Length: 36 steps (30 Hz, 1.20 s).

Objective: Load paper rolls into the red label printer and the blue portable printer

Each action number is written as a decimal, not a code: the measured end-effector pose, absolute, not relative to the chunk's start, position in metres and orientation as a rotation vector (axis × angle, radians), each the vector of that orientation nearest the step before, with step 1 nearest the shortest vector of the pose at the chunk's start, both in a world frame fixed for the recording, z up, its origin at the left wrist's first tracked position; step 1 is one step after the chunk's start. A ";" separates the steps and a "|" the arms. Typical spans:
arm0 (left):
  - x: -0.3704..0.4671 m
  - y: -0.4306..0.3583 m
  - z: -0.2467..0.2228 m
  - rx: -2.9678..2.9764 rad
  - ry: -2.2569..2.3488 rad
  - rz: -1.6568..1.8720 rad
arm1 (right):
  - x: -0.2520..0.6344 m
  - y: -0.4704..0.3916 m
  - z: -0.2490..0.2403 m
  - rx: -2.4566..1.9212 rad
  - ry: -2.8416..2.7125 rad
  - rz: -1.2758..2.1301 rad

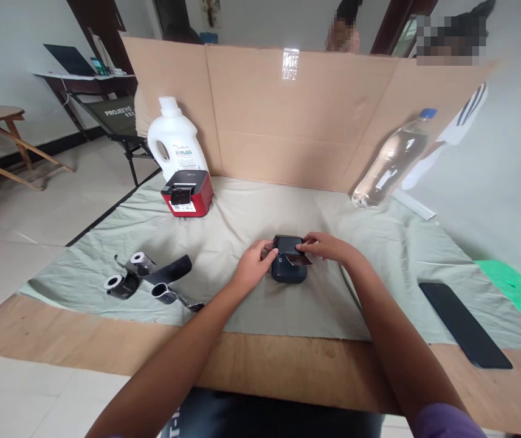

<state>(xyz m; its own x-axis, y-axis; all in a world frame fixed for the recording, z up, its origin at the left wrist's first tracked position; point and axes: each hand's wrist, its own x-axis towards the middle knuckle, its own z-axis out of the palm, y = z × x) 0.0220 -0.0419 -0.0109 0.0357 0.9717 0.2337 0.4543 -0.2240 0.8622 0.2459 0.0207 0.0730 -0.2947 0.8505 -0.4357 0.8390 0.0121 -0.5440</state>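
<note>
A small black label printer point(289, 275) lies on the cloth in front of me, with a short dark strip point(299, 260) sticking out of its slot toward the right. My left hand point(254, 263) holds the printer's left side, its thumb on the top edge and the fingers around the far corner. At the upper right corner, my right hand point(326, 246) grips the lid point(287, 244), thumb on top and fingers bent along the side. The undersides of the fingers are hidden.
Several dark paper rolls point(163, 294) lie at left. Behind them stand a red and black printer point(191, 198) and a white jug point(180, 137). A clear bottle point(390, 161) leans against a cardboard screen point(282, 121). A phone point(463, 325) lies at right. People are beyond the screen.
</note>
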 end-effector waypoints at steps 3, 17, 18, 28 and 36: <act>0.022 -0.042 -0.010 1.737 1.455 1.113 | 0.243 0.022 0.077 -1.855 -2.241 1.285; 0.026 -0.039 -0.004 1.601 1.492 1.050 | 0.238 0.024 0.078 -1.906 -2.248 1.199; 0.027 -0.038 -0.005 1.581 1.496 1.046 | 0.238 0.023 0.077 -1.929 -2.232 1.177; 0.031 -0.056 0.000 1.488 1.491 1.109 | 0.235 -0.053 0.024 -1.600 -2.120 0.644; 0.058 -0.080 0.005 1.264 1.398 1.101 | 0.244 -0.070 0.009 -1.395 -2.168 0.796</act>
<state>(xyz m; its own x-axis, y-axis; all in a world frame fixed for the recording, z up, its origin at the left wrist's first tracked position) 0.0582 -0.0799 0.0049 -0.0462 0.9969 -0.0644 0.1708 0.0714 0.9827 0.2438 -0.0702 0.0090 -0.3943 0.9174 0.0546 0.6639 0.3254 -0.6733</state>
